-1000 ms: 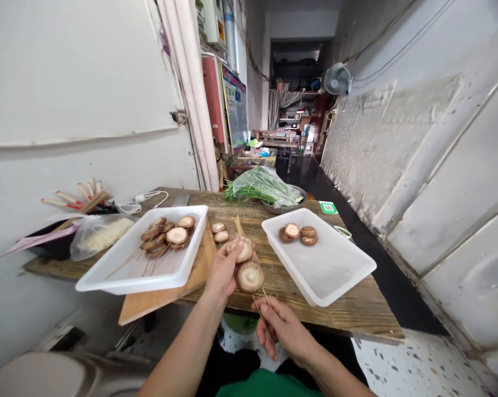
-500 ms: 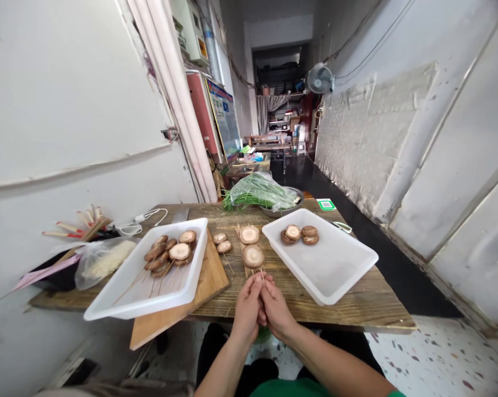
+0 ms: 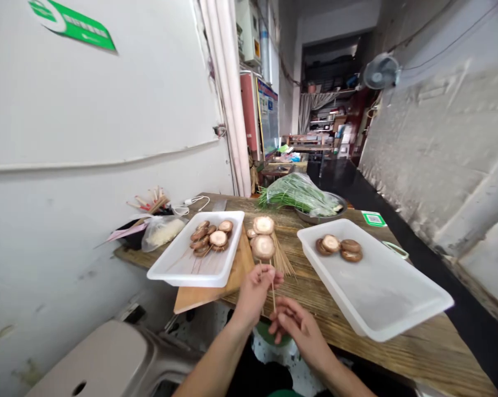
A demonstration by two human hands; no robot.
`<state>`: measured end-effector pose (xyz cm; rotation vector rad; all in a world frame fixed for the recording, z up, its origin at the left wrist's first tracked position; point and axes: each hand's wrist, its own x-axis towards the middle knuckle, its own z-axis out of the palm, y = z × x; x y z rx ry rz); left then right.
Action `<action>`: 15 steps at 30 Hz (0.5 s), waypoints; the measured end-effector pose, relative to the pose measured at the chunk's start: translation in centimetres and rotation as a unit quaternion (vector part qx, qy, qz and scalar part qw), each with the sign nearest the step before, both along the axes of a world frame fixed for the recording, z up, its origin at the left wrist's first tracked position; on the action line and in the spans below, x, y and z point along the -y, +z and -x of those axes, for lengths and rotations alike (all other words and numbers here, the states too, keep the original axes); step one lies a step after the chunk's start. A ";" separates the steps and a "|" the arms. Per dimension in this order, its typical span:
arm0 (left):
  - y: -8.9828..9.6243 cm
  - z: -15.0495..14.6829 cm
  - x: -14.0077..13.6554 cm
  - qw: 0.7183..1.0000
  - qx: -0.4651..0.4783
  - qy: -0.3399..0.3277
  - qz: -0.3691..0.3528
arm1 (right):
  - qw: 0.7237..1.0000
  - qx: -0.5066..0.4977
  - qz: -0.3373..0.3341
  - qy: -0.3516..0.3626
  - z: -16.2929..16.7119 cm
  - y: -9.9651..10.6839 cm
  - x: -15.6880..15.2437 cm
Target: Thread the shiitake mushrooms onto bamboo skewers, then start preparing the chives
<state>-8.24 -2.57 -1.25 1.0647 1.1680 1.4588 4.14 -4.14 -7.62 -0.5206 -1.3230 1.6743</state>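
in the head view, the left hand [image 3: 255, 286] is pinched on the thin sticks [image 3: 273, 295] just below a held mushroom pair [image 3: 263, 247], one cap beyond the other over the near middle of the table [image 3: 431, 347]. the right hand [image 3: 296, 325] is apart from it, fingers curled by a stick's near end; whether it grips that end, i cannot tell.

the skewering looks well along: the held pair appears to be on its sticks, and the piled mushrooms [image 3: 218, 239] in the left tray [image 3: 170, 271] have sticks running toward the near side. the few mushrooms [image 3: 330, 243] in the right tray [image 3: 377, 286] show no sticks, so they seem left to do. a fan of loose skewers [image 3: 285, 262] lies just right of the held pair.

the caps are round and brown-rimmed, their pale undersides turned up. both trays are smooth, whitish, seemingly plastic; the table is rough, dark-grained wood, the board [image 3: 199, 298] under the left tray smoother and paler.
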 end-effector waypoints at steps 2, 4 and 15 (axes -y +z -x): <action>1.5 3.2 -0.3 1.000 -0.009 0.018 0.001 | 0.999 0.044 -0.003 0.010 -0.9 -1.0 0.5; 2.9 6.9 -0.8 0.999 -0.026 0.034 0.010 | 0.997 0.080 0.013 0.010 -1.7 -2.7 0.8; 2.6 18.4 -8.4 0.974 -0.136 0.026 0.181 | 0.976 0.189 0.093 0.051 -2.8 -4.8 1.0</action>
